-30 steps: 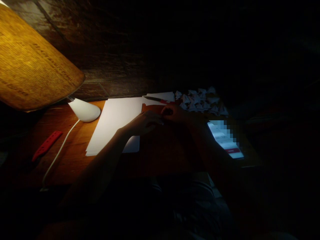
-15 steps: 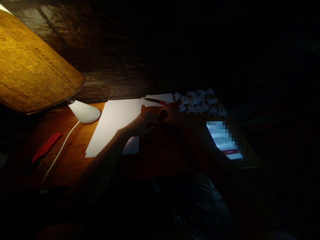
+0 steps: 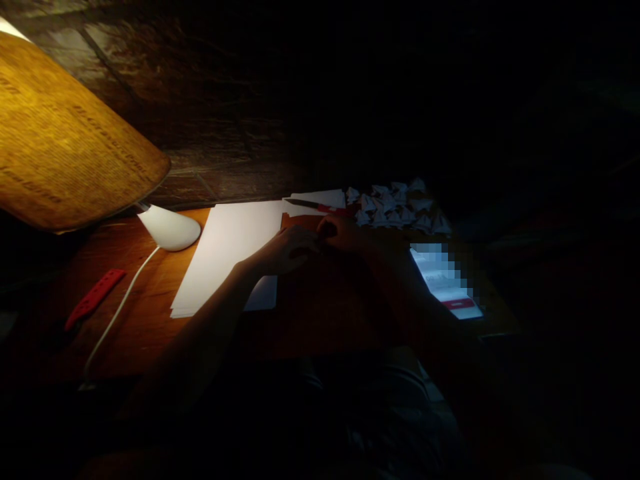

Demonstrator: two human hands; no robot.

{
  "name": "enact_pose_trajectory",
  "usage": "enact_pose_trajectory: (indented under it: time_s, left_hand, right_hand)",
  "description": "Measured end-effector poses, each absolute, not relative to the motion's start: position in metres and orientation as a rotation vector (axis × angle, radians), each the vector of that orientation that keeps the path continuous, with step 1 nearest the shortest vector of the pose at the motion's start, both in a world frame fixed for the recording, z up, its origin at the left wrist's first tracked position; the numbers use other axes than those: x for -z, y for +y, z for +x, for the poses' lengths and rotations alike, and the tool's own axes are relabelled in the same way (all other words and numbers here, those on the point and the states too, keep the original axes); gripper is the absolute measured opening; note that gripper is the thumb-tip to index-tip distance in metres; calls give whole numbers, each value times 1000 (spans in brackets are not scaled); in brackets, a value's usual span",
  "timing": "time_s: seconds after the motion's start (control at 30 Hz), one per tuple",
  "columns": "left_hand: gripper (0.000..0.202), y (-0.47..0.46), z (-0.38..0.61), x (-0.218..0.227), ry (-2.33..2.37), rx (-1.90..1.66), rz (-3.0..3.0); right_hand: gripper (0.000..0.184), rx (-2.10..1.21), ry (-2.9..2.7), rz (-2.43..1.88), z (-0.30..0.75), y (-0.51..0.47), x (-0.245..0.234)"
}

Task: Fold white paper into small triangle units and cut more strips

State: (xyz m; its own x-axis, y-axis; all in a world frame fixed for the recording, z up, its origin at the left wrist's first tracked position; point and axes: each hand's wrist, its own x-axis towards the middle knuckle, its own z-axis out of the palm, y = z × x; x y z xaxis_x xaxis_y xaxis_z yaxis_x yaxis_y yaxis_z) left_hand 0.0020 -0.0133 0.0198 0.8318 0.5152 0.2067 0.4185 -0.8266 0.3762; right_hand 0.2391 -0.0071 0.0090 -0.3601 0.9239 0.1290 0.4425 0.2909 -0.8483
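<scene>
Head view: the left hand (image 3: 293, 247) and the right hand (image 3: 345, 233) meet near the centre of the frame, fingers bent toward each other, and it is too dark there to tell whether either grasps anything. Just above the right hand lies a red-handled knife (image 3: 313, 205), partly over some small paper sheets (image 3: 333, 197). The large paper sheets (image 3: 235, 233) lie left of centre, under the left forearm, and many small folded paper pieces (image 3: 395, 208) cluster right of centre. Likeliest trouble, I judge, is poor sight: the hands sit in shadow, so a crease or edge could come out crooked. An upward move of the right knuckles could knock the knife's handle and swing its blade; the left forearm could drag the large sheets askew, and a sweep of the right hand could scatter the folded pieces. The knife's tip points left, its long axis running nearly level and dipping slightly toward the right. The large sheets' long axis runs from upper centre toward the lower left; the folded pieces face various ways.
</scene>
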Motion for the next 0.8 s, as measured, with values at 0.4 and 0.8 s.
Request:
enact_pose_trajectory:
  time_s: [0.4, 0.8]
  left_hand:
    - [40, -23, 2, -31, 710, -439, 2731]
    - [47, -25, 3, -36, 717, -429, 2703]
  right_hand:
    - [23, -1005, -1848, -1308, 233, -6, -11]
    - [19, -961, -1842, -1312, 234, -6, -10]
